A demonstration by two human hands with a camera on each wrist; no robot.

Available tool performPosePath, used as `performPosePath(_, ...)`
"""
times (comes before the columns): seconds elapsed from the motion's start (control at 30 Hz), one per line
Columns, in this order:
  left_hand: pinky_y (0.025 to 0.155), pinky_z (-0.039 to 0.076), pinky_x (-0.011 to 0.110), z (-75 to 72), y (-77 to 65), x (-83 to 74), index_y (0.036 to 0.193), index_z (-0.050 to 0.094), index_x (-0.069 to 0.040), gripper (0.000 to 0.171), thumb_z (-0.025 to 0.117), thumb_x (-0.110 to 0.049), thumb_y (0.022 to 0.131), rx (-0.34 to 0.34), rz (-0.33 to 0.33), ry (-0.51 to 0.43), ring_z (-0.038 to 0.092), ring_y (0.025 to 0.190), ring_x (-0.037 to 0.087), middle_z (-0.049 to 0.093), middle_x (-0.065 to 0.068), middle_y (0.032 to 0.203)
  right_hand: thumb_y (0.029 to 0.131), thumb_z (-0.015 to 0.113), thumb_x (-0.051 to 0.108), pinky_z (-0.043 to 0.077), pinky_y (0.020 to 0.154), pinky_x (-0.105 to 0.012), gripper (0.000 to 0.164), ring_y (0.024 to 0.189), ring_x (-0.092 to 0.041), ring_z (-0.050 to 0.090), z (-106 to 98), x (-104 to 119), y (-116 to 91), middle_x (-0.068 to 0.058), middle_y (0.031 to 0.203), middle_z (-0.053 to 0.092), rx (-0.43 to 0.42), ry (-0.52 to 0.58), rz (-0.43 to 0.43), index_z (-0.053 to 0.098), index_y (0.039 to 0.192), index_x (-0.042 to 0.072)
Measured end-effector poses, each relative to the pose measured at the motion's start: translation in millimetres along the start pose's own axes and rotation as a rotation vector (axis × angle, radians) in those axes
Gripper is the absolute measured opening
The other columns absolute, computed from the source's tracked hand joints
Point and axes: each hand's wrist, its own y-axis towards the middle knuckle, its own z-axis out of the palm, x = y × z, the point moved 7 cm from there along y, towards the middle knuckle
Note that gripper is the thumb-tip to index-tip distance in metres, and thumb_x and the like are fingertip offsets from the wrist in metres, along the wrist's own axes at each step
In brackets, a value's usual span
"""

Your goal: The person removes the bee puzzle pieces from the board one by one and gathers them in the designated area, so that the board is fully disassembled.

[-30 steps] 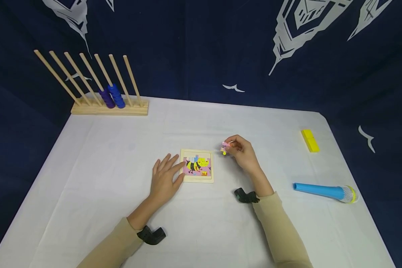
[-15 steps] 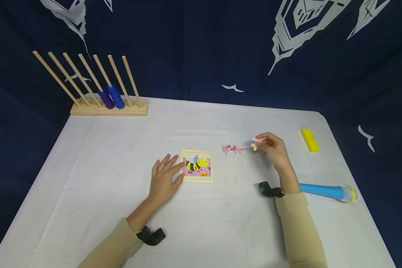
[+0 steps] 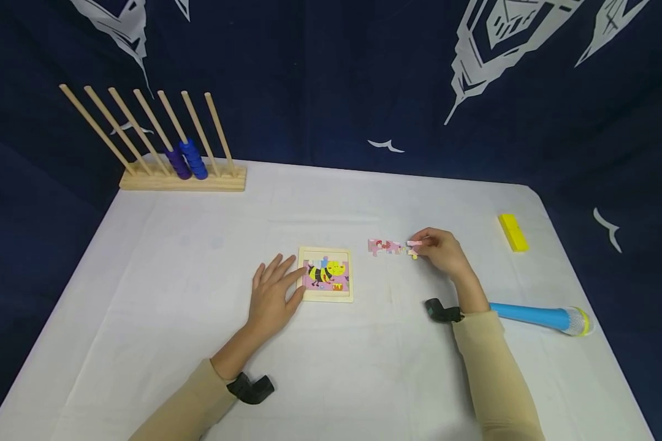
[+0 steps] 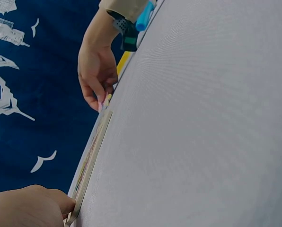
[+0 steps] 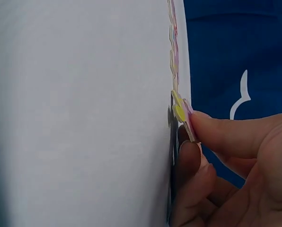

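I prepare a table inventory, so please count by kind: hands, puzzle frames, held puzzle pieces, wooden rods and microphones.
Left hand and right hand: 2
Puzzle frame: 1
Held puzzle piece: 1
Wooden rods: 7
Microphone: 1
Total: 12

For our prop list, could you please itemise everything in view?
Bee puzzle: one, pale-framed, mid-table
Loose pieces: count unclear, pink, beside puzzle
Held piece: one, pink and yellow, beside those
Peg rack: one, tan, far left
Beads: several, purple and blue, on rack
Block: one or two, yellow, far right
Toy microphone: one, blue, right
Table: one, white, centre
Backdrop: one, navy, behind
Left hand: one, bare, touching puzzle
Right hand: one, bare, holding piece
Sleeves: two, beige, foreground
Wrist cameras: two, black, by sleeves
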Motion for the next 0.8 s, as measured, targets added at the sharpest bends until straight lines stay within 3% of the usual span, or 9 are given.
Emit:
performPosePath(0.5, 0.115, 0.013, 0.062, 0.0, 1.5, 0.7, 0.123, 0.068, -0.008, 0.035, 0.069, -0.013, 0.088, 0.005, -0.006, -0.006, 0.034, 0.143, 0.039, 0.052, 0.018, 0.144, 0.088, 0.067, 0.009, 0.042, 0.07, -0.03, 0.019, 0.084, -0.029, 0.058, 1.4, 8.2, 3.0, -0.019, 0.094, 0.067, -0.064, -0.227, 0.011, 0.067, 0.104, -0.002)
performPosePath(0.8, 0.115, 0.013, 0.061, 1.6, 0.0, 1.8, 0.124, 0.068, -0.009, 0.036, 0.069, -0.014, 0.089, 0.014, -0.008, 0.004, 0.033, 0.143, 0.038, 0.052, 0.018, 0.144, 0.088, 0.067, 0.008, 0.042, 0.066, -0.029, 0.02, 0.082, -0.026, 0.057, -13.9, 6.0, -6.2, -0.019, 0.096, 0.066, -0.159, -0.163, 0.029, 0.066, 0.105, -0.002)
